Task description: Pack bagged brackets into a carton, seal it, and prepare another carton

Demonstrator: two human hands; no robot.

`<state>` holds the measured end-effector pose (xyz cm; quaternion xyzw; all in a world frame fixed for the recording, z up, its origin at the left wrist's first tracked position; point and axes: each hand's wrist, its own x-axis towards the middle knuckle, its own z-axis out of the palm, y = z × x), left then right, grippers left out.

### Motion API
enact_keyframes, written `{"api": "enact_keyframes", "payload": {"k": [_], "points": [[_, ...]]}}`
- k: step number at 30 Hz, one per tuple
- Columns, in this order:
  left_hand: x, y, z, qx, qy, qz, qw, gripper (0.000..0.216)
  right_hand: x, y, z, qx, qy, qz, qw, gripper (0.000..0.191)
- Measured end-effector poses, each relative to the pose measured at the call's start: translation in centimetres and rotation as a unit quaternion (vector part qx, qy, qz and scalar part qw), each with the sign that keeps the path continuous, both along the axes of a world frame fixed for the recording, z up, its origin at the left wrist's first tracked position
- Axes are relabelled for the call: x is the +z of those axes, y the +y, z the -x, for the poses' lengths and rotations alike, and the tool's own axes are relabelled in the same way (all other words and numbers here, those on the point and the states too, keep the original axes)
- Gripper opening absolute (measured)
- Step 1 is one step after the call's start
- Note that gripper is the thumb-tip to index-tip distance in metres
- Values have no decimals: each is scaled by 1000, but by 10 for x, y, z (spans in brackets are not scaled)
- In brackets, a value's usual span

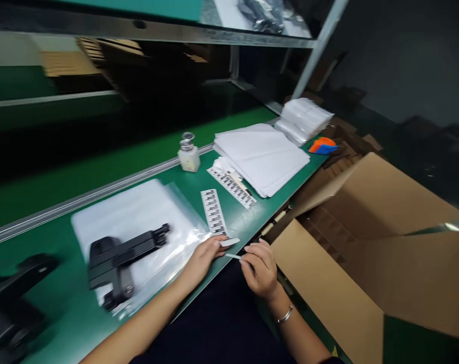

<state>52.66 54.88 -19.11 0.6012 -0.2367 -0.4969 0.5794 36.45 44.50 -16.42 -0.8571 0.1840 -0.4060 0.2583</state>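
Both forearms come up from the bottom edge toward me, and I see my right hand (260,269) with a bracelet (285,315) at the wrist, fingers curled together and pinching a small white label (234,256) between thumb and fingertips. Just left of those fingers, my left hand (203,257) rests flat at the edge of the green table (32,237), its fingertips pressed together on the lower end of a barcode label strip (214,212), where another white sticker (229,242) sticks out. Left of the left fingers lies a clear plastic bag (138,212) with a black bracket (119,255) on it, blurred. Right of my right fingers stands an open cardboard box (366,242). Beyond the fingertips I see a second label strip (232,187), a stack of white sheets (263,154), and a small bottle (188,151).
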Motion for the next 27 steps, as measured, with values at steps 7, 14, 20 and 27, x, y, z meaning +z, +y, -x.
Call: {"api": "enact_keyframes", "payload": {"k": [7, 14, 20, 27], "points": [[10, 2, 10, -113, -231, -52, 965, 59, -10, -17, -56, 64, -137, -585, 797, 32], [64, 86, -35, -47, -430, -124, 893, 44, -47, -26, -82, 114, -110, -636, 755, 29], [37, 160, -122, 265, -512, -184, 796, 44, -28, -21, -95, 152, -74, -637, 752, 28], [-3, 158, -110, 280, -411, -157, 853, 45, -4, 36, -169, 229, 72, -423, 874, 26]]}}
